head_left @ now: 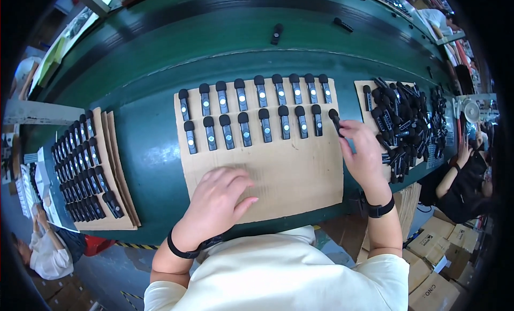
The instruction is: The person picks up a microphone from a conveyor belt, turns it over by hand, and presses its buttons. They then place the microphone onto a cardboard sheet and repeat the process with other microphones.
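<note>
A flat cardboard sheet lies in front of me on the green table. Two rows of small black clip-on microphones with foam tips run across its far half, most with a pale round spot on the body. At the right end of the nearer row, my right hand pinches one more microphone between thumb and fingers, its foam tip pointing away from me. Over the bare near-left part of the cardboard hovers my left hand, holding nothing, its fingers loosely bent and the thumb apart.
A heap of loose microphones covers another cardboard on the right. Stacked cardboard sheets on the left carry several rows of microphones. Beyond is a green conveyor belt with a few microphones. People sit at both sides; cartons stand at lower right.
</note>
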